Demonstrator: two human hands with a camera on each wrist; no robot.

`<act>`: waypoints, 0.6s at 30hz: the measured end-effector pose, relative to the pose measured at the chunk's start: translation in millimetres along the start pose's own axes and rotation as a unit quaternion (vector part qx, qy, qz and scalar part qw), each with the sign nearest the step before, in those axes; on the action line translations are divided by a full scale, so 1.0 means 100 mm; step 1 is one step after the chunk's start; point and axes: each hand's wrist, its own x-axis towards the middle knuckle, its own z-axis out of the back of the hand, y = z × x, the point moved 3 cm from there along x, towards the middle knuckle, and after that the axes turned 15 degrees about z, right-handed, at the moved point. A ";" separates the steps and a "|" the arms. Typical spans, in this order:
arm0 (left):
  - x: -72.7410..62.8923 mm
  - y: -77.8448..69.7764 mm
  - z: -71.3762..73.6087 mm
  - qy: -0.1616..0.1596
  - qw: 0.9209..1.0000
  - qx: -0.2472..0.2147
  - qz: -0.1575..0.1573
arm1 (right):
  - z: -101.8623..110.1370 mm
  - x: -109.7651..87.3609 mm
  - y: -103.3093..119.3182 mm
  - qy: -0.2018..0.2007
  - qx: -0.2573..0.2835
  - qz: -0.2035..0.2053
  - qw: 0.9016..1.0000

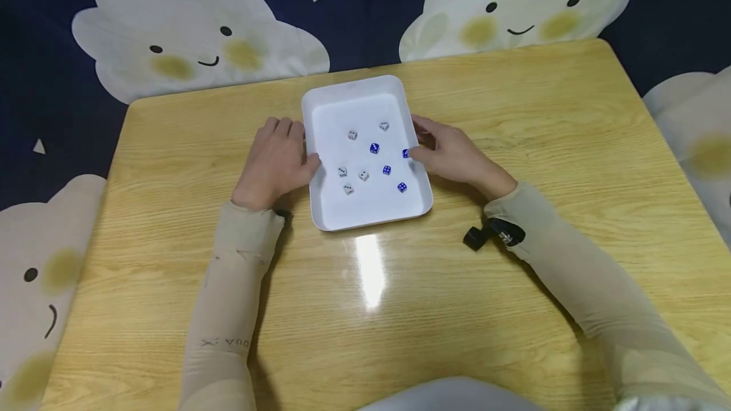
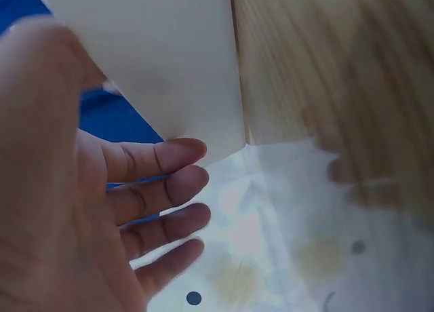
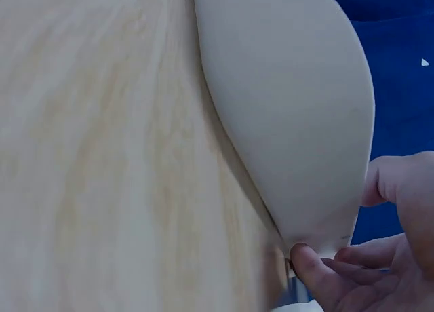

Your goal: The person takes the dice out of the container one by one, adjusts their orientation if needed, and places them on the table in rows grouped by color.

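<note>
A shallow white tray (image 1: pixel 334 113) with rounded corners is at the far middle of the wooden table. Several white dice (image 1: pixel 353 135) and several blue dice (image 1: pixel 374 148) lie scattered over its floor. My left hand (image 1: pixel 276 163) holds the tray's left wall, thumb over the rim and fingertips at the outer side, as the left wrist view shows. At the opposite wall, my right hand (image 1: pixel 454 151) grips with its thumb over the rim and fingers low on the outside. One blue die (image 1: pixel 406 153) shows beside the right thumb, partly covered by it.
The wooden table (image 1: pixel 365 341) reaches back to a dark blue cloth (image 1: pixel 365 11) printed with smiling clouds. A black strap device (image 1: pixel 474 238) sits at my right wrist. Light reflects off the tabletop in front of the tray.
</note>
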 end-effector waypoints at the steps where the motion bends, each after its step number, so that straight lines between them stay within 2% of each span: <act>1: 0.00 0.00 0.00 0.010 1.000 0.001 0.008 | 0.01 0.00 0.01 -0.002 -0.003 0.002 1.000; 5: 0.00 0.01 -0.01 0.040 0.999 0.008 0.036 | 0.05 -0.01 0.01 -0.006 -0.016 0.007 1.000; 11: 0.00 0.02 -0.02 0.035 0.999 0.006 0.029 | 0.07 -0.01 0.02 -0.009 -0.036 0.026 0.999; 14: 0.01 0.03 -0.03 0.034 0.999 0.005 0.026 | 0.10 -0.02 0.07 -0.040 -0.053 0.053 0.996; 18: 0.02 0.03 -0.05 0.041 0.999 0.001 0.027 | 0.14 -0.06 0.17 -0.100 -0.113 0.108 0.983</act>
